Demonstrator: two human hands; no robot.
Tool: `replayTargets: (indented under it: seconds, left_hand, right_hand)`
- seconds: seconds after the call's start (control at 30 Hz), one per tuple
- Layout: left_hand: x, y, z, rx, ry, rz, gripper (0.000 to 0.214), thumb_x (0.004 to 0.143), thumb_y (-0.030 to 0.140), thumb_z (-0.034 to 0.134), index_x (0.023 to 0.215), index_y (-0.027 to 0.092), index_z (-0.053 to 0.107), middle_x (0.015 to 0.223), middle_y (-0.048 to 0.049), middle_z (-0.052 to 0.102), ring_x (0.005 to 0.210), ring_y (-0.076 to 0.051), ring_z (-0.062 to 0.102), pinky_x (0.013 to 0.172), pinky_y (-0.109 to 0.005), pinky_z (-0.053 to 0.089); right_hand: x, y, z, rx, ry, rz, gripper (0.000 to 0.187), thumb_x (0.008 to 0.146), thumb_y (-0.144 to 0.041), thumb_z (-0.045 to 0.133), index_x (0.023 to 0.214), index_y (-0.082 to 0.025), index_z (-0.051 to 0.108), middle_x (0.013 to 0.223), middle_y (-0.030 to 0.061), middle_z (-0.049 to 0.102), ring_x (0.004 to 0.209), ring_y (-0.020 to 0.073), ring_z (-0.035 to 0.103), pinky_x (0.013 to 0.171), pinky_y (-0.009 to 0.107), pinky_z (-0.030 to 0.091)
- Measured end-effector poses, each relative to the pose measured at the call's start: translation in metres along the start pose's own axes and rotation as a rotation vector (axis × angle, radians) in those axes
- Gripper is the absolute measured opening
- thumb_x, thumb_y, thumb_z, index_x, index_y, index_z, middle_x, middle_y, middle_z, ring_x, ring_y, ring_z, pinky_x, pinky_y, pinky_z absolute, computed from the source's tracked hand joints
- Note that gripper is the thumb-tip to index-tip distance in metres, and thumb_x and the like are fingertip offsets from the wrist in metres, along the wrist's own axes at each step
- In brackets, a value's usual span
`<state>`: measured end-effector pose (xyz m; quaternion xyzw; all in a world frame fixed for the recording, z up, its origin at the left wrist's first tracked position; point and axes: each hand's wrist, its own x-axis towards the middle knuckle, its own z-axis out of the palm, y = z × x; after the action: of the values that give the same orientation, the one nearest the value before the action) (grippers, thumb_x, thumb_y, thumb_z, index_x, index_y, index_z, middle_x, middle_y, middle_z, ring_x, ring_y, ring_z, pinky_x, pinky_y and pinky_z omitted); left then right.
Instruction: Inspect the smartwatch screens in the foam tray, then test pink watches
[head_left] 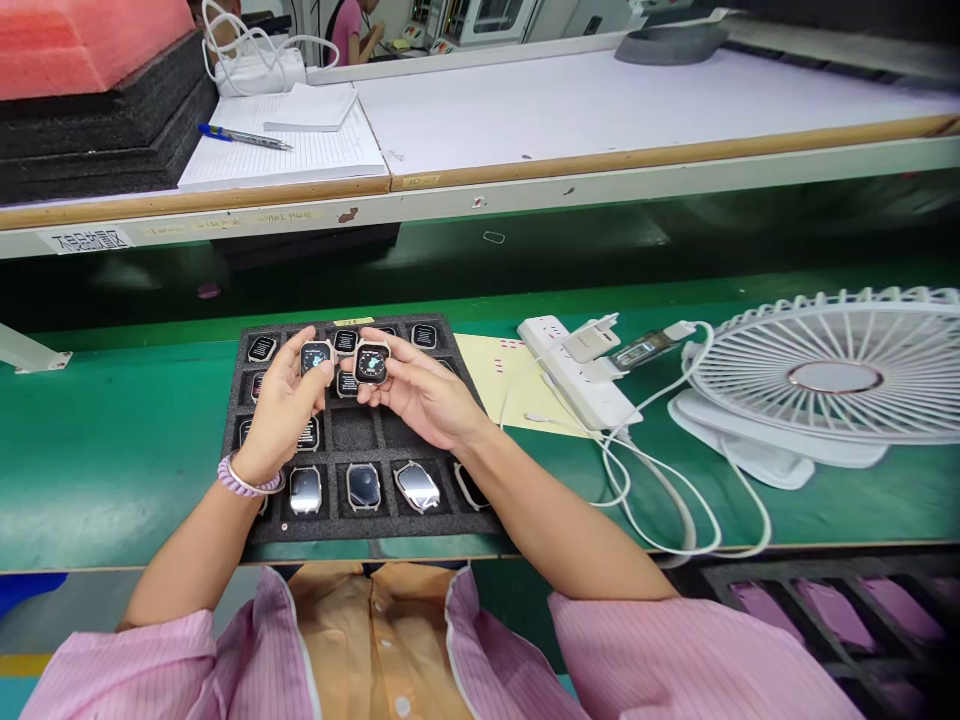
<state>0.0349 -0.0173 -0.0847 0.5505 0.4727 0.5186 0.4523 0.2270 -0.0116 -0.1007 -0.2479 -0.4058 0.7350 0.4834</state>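
My left hand [281, 410] is closed round a smartwatch body [316, 357] with a lit screen, held just above a black foam tray [352, 430]. My right hand [420, 395] pinches a second watch body [371, 363], also lit, right beside the first. Both are over the tray's upper middle cells. The tray holds several more watch bodies, some lit at the back [424, 336], some with dark or reflective faces in the front row [364, 487]. A purple coil band sits on my left wrist.
A white power strip [577, 375] with plugs and looping white cables lies right of the tray, on a yellow sheet [499, 375]. A white fan [832, 375] stands at far right. The raised shelf behind carries a notebook with a pen [244, 137] and dark foam stacks [97, 120].
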Motion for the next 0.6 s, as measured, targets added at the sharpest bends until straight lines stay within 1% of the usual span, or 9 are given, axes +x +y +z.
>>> replayTargets:
  seconds: [0.07,0.13,0.27,0.37,0.47,0.53,0.6]
  left_hand:
    - [0.0009,0.0029,-0.0014,-0.141,-0.028,-0.127,0.056,0.088,0.041,0.07,0.139,0.022,0.056,0.092,-0.0016,0.063,0.053,-0.008,0.053,0.049,-0.023,0.047]
    - [0.0007,0.0061,-0.0017,-0.239,-0.051,-0.183,0.051,0.087,0.04,0.069,0.133,0.022,0.059,0.088,-0.0004,0.06,0.053,-0.008,0.055,0.049,-0.023,0.048]
    - [-0.0002,0.0099,-0.0007,-0.29,-0.098,-0.186,0.039,0.083,0.034,0.07,0.119,0.021,0.06,0.089,-0.0002,0.063,0.057,-0.009,0.06,0.053,-0.022,0.051]
    - [0.0002,0.0105,-0.0003,-0.298,-0.128,-0.179,0.037,0.081,0.031,0.072,0.114,0.021,0.06,0.089,0.0008,0.066,0.059,-0.009,0.063,0.057,-0.022,0.054]
    - [0.0009,0.01,0.0003,-0.293,-0.138,-0.169,0.039,0.08,0.03,0.072,0.116,0.021,0.06,0.087,0.0006,0.068,0.06,-0.01,0.065,0.058,-0.023,0.056]
    - [0.001,0.0097,0.001,-0.282,-0.13,-0.164,0.044,0.08,0.029,0.071,0.121,0.02,0.06,0.085,0.0015,0.067,0.06,-0.01,0.066,0.057,-0.024,0.057]
    - [0.0004,0.0098,0.0018,-0.268,-0.12,-0.158,0.051,0.079,0.028,0.072,0.128,0.02,0.059,0.083,0.0025,0.065,0.059,-0.011,0.067,0.056,-0.024,0.058]
  right_hand:
    - [0.0013,0.0002,-0.0012,-0.006,0.007,-0.002,0.043,0.093,-0.031,0.072,0.133,-0.022,0.06,0.112,0.0076,0.074,0.077,0.0161,0.068,0.07,0.029,0.054]
    - [0.0015,-0.0001,-0.001,-0.002,0.001,-0.001,0.038,0.093,-0.031,0.072,0.128,-0.022,0.061,0.112,0.0075,0.074,0.074,0.0152,0.067,0.068,0.028,0.054]
    - [0.0006,0.0,0.001,0.0,-0.016,-0.007,0.036,0.091,-0.031,0.074,0.123,-0.021,0.062,0.11,0.0055,0.073,0.069,0.0134,0.066,0.064,0.026,0.053]
    - [0.0006,0.002,0.0014,-0.029,-0.013,-0.028,0.04,0.091,-0.033,0.074,0.127,-0.021,0.061,0.099,0.0022,0.072,0.069,0.0141,0.066,0.065,0.027,0.053]
    - [0.0009,0.0041,0.0011,-0.058,-0.002,-0.048,0.041,0.089,-0.033,0.074,0.126,-0.021,0.06,0.095,0.0011,0.07,0.069,0.0154,0.068,0.066,0.029,0.054]
    - [0.0008,0.0046,0.0012,-0.069,0.001,-0.057,0.04,0.087,-0.03,0.074,0.123,-0.021,0.06,0.097,0.0012,0.071,0.068,0.0145,0.068,0.066,0.028,0.053]
    - [0.0005,0.0045,0.0018,-0.083,0.002,-0.062,0.04,0.084,-0.026,0.074,0.121,-0.021,0.06,0.095,-0.0001,0.071,0.067,0.0131,0.068,0.065,0.027,0.052]
